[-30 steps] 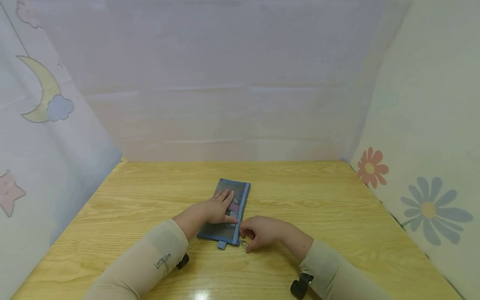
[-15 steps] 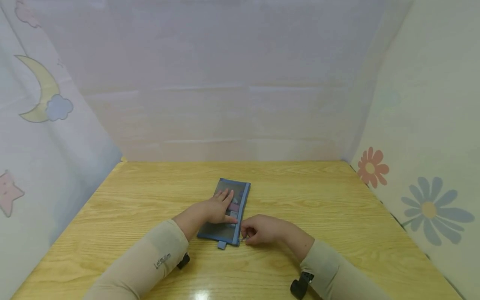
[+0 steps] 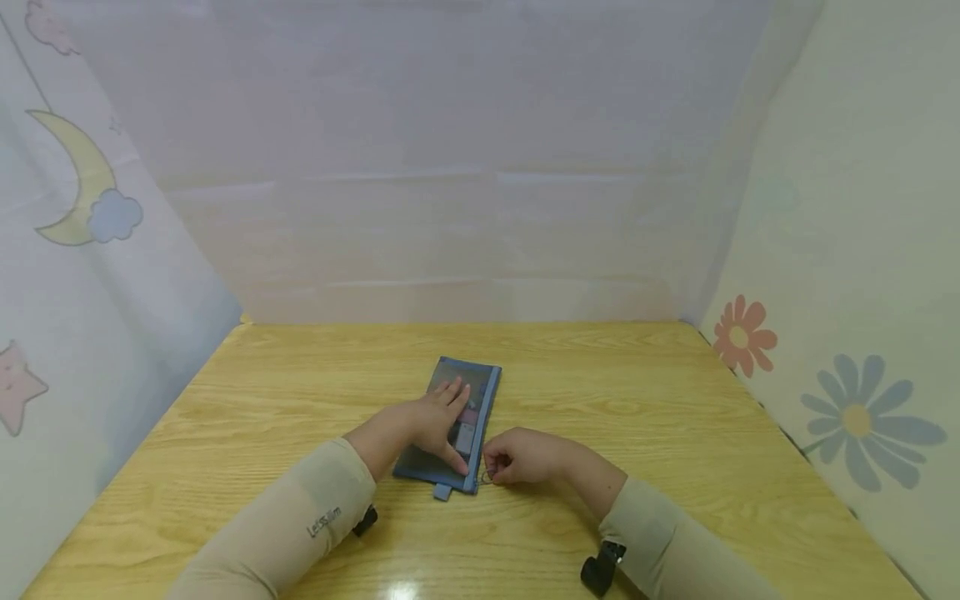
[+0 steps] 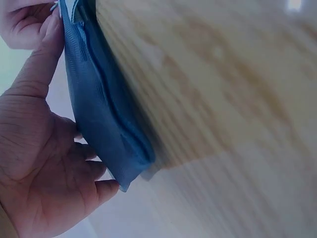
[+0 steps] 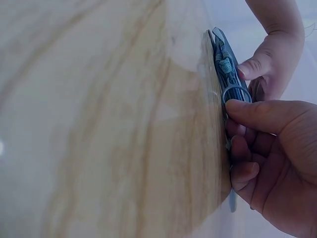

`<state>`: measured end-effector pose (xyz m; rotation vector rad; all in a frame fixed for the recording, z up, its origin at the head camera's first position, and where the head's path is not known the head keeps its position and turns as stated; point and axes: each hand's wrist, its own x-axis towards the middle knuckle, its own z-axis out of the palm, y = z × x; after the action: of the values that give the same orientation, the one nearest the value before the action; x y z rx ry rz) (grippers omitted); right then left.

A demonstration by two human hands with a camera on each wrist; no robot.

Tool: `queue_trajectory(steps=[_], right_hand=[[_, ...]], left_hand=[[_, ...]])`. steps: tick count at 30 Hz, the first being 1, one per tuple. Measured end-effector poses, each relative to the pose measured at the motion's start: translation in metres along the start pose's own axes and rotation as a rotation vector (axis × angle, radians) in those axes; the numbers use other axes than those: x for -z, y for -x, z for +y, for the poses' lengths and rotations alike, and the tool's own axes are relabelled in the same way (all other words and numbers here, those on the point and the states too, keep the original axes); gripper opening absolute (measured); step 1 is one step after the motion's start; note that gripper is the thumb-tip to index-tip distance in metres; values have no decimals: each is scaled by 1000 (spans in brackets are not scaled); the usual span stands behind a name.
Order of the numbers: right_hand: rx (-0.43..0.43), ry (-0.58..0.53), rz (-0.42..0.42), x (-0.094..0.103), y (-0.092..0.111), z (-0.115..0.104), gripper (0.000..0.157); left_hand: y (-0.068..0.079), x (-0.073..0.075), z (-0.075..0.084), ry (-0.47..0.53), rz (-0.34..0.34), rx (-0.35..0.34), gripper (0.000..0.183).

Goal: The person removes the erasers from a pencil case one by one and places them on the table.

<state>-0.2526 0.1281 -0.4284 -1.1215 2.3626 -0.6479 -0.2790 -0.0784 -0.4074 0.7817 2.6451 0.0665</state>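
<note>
A flat blue zip pouch [image 3: 487, 392] with a see-through mesh front lies lengthwise on the table, its zip along the right side. Small items, one pink and one whitish, show through the mesh. My left hand [image 3: 427, 423] rests across the pouch with fingers extended, the thumb pressing near the zip's near end. At that near right corner my right hand [image 3: 521, 456] pinches the zip's ring pull [image 5: 229, 89] between thumb and curled index finger. The left wrist view shows the pouch's side edge, with the left fingertips hidden behind it.
The wooden table [image 3: 637, 392] extends on all sides of the pouch. A fabric tab [image 3: 442, 492] sticks out from its near edge. Printed sheets hang as walls at the left, back and right.
My left thumb has slid along the zip toward the pouch's near end. My right thumb and index finger, apart at first, have come together on the ring pull. The pouch has barely moved.
</note>
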Motion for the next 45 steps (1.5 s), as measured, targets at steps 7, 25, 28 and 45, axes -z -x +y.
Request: queue_trajectory(steps=[7, 25, 28, 45], right_hand=[[-10, -28, 3, 2, 2, 3, 12], [-30, -68, 3, 1, 3, 10, 13], [-22, -61, 3, 0, 2, 12, 14], [-10, -115, -8, 7, 0, 11, 12]], left_hand=[[-7, -6, 2, -60, 20, -23, 133], [-8, -4, 11, -73, 22, 18, 135], [-6, -3, 13, -63, 18, 26, 134], [-5, -1, 18, -83, 10, 45, 134]])
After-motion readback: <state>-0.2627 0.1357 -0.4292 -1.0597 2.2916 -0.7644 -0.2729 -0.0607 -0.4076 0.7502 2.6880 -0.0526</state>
